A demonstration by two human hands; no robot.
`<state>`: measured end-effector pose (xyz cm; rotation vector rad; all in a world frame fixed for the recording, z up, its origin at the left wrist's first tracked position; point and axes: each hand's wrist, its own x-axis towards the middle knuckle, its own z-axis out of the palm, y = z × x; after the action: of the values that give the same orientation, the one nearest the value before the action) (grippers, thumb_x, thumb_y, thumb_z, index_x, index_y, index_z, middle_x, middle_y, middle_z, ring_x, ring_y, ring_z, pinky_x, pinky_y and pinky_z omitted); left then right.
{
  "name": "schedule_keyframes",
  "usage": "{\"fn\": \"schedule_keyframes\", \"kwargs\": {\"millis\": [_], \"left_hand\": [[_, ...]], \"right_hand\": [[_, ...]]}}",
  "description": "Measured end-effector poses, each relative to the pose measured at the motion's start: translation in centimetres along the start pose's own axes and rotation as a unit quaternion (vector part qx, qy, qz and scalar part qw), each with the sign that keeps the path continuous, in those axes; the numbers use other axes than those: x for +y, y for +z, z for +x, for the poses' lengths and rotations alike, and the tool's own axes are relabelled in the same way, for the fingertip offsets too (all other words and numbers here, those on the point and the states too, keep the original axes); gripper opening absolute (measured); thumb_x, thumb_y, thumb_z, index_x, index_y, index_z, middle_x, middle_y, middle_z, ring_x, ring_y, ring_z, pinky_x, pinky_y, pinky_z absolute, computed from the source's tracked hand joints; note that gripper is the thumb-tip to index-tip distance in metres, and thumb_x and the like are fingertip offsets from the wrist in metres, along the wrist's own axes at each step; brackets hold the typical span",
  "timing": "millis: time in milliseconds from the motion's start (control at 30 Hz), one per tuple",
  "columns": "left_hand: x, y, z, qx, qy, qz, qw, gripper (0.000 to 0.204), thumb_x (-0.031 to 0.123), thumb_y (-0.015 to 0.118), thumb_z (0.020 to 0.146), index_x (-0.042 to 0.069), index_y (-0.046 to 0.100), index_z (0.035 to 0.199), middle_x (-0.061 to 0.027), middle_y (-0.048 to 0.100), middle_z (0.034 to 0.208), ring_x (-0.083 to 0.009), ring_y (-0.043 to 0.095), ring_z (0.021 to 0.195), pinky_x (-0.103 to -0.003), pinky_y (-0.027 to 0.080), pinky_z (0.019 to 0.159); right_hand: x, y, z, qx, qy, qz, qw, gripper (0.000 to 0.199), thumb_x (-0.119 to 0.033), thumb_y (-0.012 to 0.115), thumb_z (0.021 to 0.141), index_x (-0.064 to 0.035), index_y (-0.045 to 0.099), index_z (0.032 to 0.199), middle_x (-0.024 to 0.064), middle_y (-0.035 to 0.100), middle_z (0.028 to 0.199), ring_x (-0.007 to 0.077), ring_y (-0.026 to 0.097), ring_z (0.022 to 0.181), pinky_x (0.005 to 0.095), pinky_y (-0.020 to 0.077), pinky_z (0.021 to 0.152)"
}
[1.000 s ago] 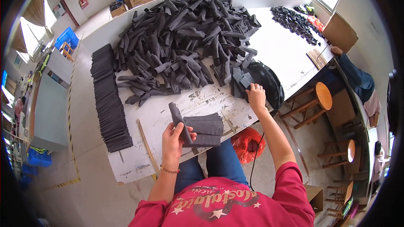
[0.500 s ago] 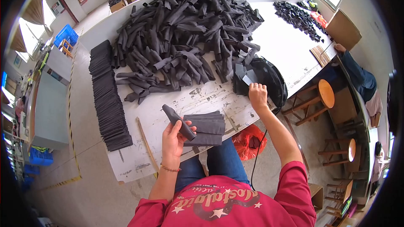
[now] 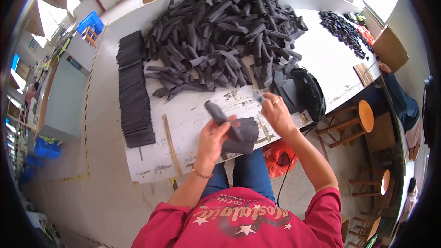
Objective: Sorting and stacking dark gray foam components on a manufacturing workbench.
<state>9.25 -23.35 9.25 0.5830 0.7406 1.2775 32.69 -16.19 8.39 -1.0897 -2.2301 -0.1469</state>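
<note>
My left hand is closed around a folded dark grey fabric tube, held tilted above the table's front edge. To its right, my right hand pinches a small flat grey piece, slightly blurred, its material hard to tell. Beneath the left hand, partly covered by it, lies a small stack of flat dark fabric pieces. Just beyond the right hand, thin grey sheets lean in a black rounded container.
A large heap of dark fabric tubes covers the table's far side. At left runs a long row of stacked fabric, near a wooden strip. Small black pieces, wooden stools and another person's arm are at right.
My right hand has moved left from the black container, bringing the small grey piece toward the fabric tube. The left hand still holds the tube. The whole view has shifted.
</note>
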Motion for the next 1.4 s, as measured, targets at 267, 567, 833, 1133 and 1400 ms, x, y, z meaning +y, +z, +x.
{"fn": "schedule_keyframes", "kwargs": {"millis": [267,567,833,1133,1400], "left_hand": [[0.2,0.5,-0.3,0.028,0.033,0.13,0.991,0.02,0.01,0.065,0.091,0.0,0.062,0.109,-0.0026,0.067,0.094,-0.0084,0.063,0.081,-0.025,0.053,0.076],[1.9,-1.1,-0.1,0.073,0.025,0.005,0.997,0.021,0.014,0.058,0.095,0.0,0.054,0.11,-0.0168,0.068,0.101,-0.026,0.069,0.087,-0.039,0.06,0.075],[3.1,-3.1,0.6,0.077,0.022,-0.08,0.994,0.028,0.014,0.058,0.096,-0.007,0.047,0.111,-0.0268,0.06,0.114,-0.036,0.066,0.097,-0.045,0.06,0.081],[2.1,-2.8,0.8,0.053,0.004,-0.086,0.995,0.023,0.009,0.056,0.096,-0.005,0.047,0.11,-0.0256,0.062,0.111,-0.035,0.066,0.099,-0.043,0.058,0.086],[2.2,-2.2,0.0,0.01,-0.015,-0.121,0.993,0.017,0.008,0.05,0.098,-0.002,0.046,0.112,-0.0265,0.061,0.115,-0.037,0.064,0.104,-0.044,0.055,0.092]], "right_hand": [[-7.8,-2.4,1.1,-0.128,-0.031,0.074,0.989,0.029,-0.007,0.068,0.072,-0.0038,0.051,0.095,0.0175,0.051,0.11,0.0349,0.051,0.102,0.0444,0.0419,0.092],[-8.0,-3.3,0.1,-0.053,0.071,0.162,0.983,0.037,-0.007,0.077,0.067,-0.0052,0.055,0.097,0.012,0.056,0.104,0.0343,0.052,0.099,0.0404,0.0448,0.085],[-10.9,-4.1,-1.4,-0.008,0.173,0.248,0.953,0.047,-0.005,0.079,0.065,-0.0032,0.068,0.11,0.0116,0.062,0.1,0.0299,0.054,0.091,0.037,0.0446,0.086],[-13.0,-2.7,-0.5,0.04,0.138,0.208,0.968,0.033,0.0,0.076,0.068,-0.0087,0.074,0.1,0.0053,0.063,0.087,0.0244,0.054,0.083,0.0353,0.0459,0.075],[-12.8,-3.0,-0.1,0.071,0.049,0.051,0.995,0.027,-0.008,0.073,0.072,-0.0102,0.072,0.098,0.0009,0.059,0.088,0.0219,0.054,0.085,0.0369,0.043,0.074]]}}
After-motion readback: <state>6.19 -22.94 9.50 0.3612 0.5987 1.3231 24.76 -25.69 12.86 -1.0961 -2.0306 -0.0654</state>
